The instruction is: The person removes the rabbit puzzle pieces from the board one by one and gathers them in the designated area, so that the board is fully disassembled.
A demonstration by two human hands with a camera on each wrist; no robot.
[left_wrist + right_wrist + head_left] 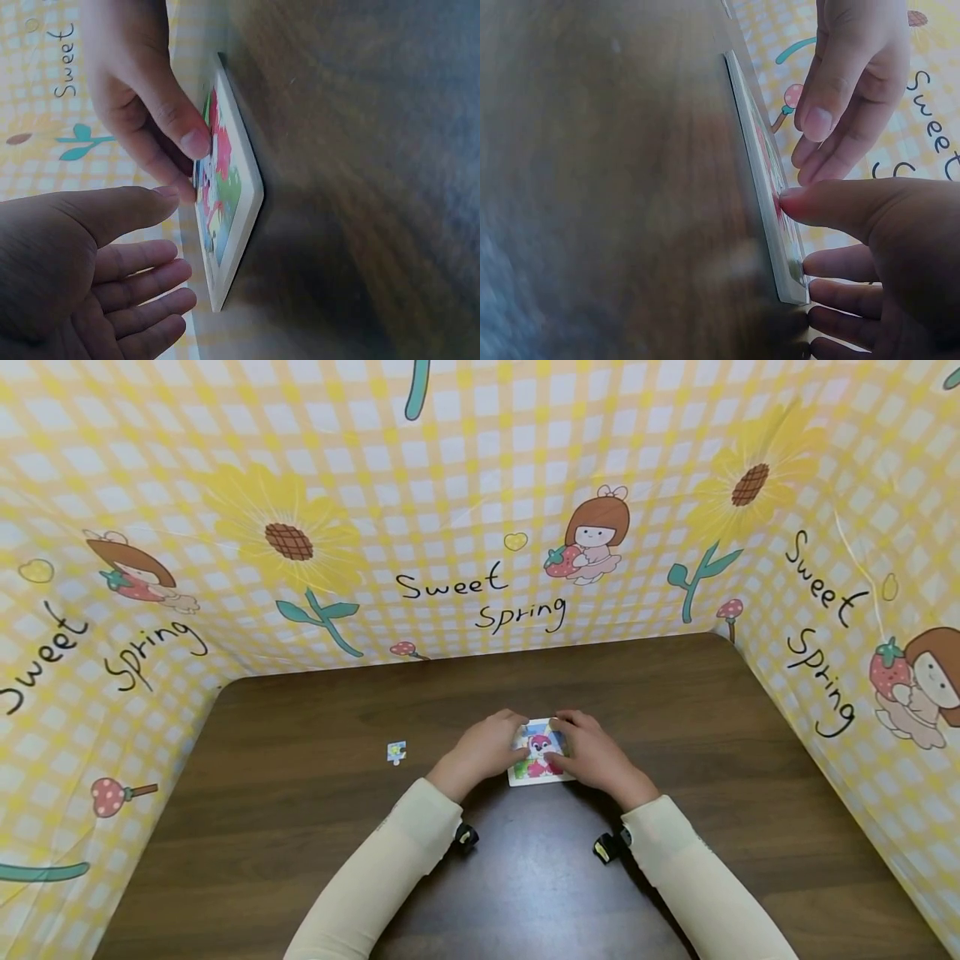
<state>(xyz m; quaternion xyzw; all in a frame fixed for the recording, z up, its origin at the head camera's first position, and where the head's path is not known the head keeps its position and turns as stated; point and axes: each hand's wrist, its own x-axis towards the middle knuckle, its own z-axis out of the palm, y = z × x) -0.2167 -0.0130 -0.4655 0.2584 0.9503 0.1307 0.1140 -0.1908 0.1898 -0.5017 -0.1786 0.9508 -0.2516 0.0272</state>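
A small square jigsaw puzzle (537, 745) in a white frame lies flat on the table, showing a pink cartoon animal. My left hand (486, 748) is at its left side, with the thumb reaching over the picture. In the left wrist view that hand's fingers are loosely extended, and whether they touch the frame cannot be told. On the other side, my right hand (597, 757) has its thumb on the picture. The right wrist view shows its fingers fairly straight along the edge of the puzzle (759, 169). Neither hand grips anything.
A loose blue jigsaw piece (396, 751) lies on the dark wooden table (300, 827), left of the hands. Yellow checked cloth (465, 510) with printed flowers and figures walls in the back and both sides. Black wrist straps (466, 837) show at the cuffs.
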